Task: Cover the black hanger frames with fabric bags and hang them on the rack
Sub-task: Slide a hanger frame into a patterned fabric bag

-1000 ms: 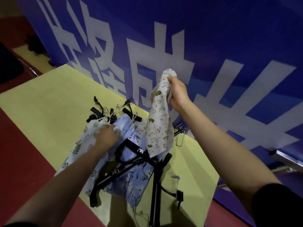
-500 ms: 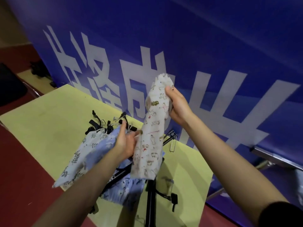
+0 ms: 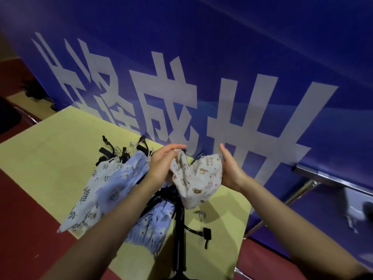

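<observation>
Currently both hands hold the cream printed bag in the air just above the black rack, with the mouth of the bag turned up toward the blue banner. Left hand: grip pinched on the near-left rim, fingers curled over the hem. Right hand: palm against the right side of the bag with thumb raised; whether its fingers are hooked over the rim I cannot tell, as the cloth hides them. Step in hand, as judged: spreading the mouth so that a hanger frame can go in. To do it well, keep the two grips on opposite points of the hem and draw them apart until the opening stands slack-free; watch that the drawstring, if any, is not cinched. Left of the rack, touching it, lie the blue floral bags already over frames, their black hook ends pointing to the banner, all on the yellow desk. Next frame should enter wide end first, hook last, so the hook stays out at the mouth. Risk: thin cloth may fold in on itself and snag a frame corner; feed slowly, one shoulder at a time. A loose black clip lies right of the rack post.
</observation>
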{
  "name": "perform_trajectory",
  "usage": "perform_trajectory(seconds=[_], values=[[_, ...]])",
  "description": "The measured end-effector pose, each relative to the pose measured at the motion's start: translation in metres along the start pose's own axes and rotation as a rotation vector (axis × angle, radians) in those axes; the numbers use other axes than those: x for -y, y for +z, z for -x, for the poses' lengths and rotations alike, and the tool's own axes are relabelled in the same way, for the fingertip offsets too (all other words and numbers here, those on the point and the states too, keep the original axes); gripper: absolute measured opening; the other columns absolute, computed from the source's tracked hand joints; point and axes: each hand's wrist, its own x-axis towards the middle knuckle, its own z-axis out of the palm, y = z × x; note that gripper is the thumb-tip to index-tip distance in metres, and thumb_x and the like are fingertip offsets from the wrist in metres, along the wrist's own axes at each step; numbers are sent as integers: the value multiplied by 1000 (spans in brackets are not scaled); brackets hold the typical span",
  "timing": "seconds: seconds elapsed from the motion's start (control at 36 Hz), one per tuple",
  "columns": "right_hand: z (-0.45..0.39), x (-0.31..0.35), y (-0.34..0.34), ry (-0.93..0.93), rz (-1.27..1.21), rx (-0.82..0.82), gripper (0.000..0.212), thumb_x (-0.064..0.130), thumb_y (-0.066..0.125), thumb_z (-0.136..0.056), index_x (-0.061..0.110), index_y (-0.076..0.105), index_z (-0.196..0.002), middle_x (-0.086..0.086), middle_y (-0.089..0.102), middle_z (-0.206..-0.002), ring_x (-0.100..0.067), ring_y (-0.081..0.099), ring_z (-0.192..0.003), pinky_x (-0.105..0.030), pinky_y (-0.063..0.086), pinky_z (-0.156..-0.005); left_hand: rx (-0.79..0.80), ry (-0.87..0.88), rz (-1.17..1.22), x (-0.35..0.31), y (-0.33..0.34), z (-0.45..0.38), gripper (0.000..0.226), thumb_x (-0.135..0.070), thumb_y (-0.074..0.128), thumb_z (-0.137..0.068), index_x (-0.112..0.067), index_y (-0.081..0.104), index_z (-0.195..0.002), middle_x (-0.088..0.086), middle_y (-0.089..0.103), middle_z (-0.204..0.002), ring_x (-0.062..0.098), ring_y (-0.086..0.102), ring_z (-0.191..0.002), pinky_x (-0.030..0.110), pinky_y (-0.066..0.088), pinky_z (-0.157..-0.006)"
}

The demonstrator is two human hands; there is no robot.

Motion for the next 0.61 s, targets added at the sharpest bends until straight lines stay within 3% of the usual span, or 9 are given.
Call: perform_trajectory(seconds=[0.08,0.14,0.19,0.28,0.39,0.44,0.5,0.56,0.61], values=[[-2,-7,-1,-71,290,-145,48,47,53,-94,4,71,-107,-17,72,-106,-28,68,-97,-46,51,-92,35,41,-91,5,5,5,26,0,47,-96,-9,70,-102,-2,67,-91,-9,59,-65,7,44,-60],[-3,-12,1,-141,388,-156,30,27,62,-92,1,73,-100,-21,71,-102,-28,68,-91,-41,53,-84,48,77,-151,13,4,7,29,-1,47,-96,-18,71,-95,-3,68,-95,-7,61,-77,11,45,-71],[-1,-15,5,-163,397,-90,18,14,62,-90,5,74,-100,-16,73,-101,-24,68,-91,-34,54,-77,30,95,-185,23,0,10,28,-8,48,-94,-25,69,-89,-8,68,-96,-4,61,-87,13,45,-77],[0,-30,9,-116,328,-12,20,3,57,-90,13,73,-98,1,71,-86,-14,66,-75,-24,50,-64,-67,96,-314,36,-11,17,29,-7,46,-94,-27,67,-87,-11,64,-96,-4,58,-89,13,44,-76],[-2,-58,10,-73,343,-10,25,-3,54,-89,17,68,-95,16,60,-60,-2,49,-53,-18,33,-53,-333,140,-641,62,-24,27,19,-11,50,-90,-19,67,-89,-4,58,-92,15,50,-84,32,43,-74],[-4,-65,13,-97,278,-77,23,-4,56,-88,16,68,-91,14,61,-61,-4,49,-56,-16,35,-51,-295,16,-539,68,-20,38,19,-17,51,-94,-11,62,-81,7,57,-75,20,53,-71,35,43,-67],[-7,-67,19,-133,180,-132,20,-3,58,-88,15,67,-89,7,62,-67,-9,49,-60,-17,38,-51,-200,-248,-348,68,-7,47,30,-27,49,-99,-6,57,-79,9,52,-64,22,48,-62,36,39,-64],[-11,-66,27,-174,100,-140,17,-2,60,-88,13,67,-89,1,67,-76,-13,58,-71,-21,46,-64,-151,-451,-179,66,8,50,40,-40,43,-100,-12,58,-75,-1,54,-57,20,50,-59,33,40,-63],[-13,-68,40,-202,82,-122,16,-2,61,-87,12,68,-89,-1,70,-83,-17,64,-82,-30,50,-80,-178,-523,68,66,18,52,41,-43,39,-101,-15,65,-86,0,69,-71,22,64,-71,35,52,-72]])
